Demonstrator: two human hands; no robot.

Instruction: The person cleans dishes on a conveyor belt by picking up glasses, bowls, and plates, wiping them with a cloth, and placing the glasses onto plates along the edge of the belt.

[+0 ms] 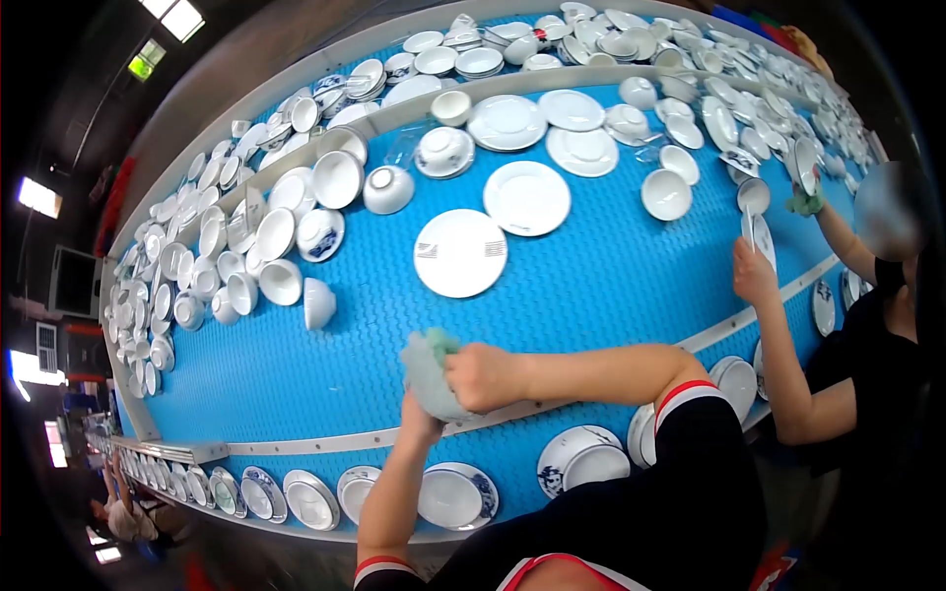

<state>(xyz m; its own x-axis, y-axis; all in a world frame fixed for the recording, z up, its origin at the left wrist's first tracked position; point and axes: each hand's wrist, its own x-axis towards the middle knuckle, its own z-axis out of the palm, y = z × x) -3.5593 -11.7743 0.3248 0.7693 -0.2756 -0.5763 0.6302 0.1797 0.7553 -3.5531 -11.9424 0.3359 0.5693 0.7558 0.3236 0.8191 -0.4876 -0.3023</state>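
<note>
Close in front of me, over the near rail of the blue belt, my left hand (422,422) grips a pale grey-white bowl (426,379) from below. The bowl is tilted and somewhat blurred. My right hand (480,377) is closed against it with a light green cloth (441,341) bunched in the fingers. Part of the bowl is hidden behind that hand. Just beyond lies a white plate with dark printed marks (460,253), and a second white plate (527,198) sits behind it.
Bowls (281,282) crowd the belt's left side. More crockery fills the upper belt (478,61). Along the near strip stand bowls on plates (451,497). To the right, a co-worker's hand (755,271) holds a white dish; their other hand (806,197) has a green cloth.
</note>
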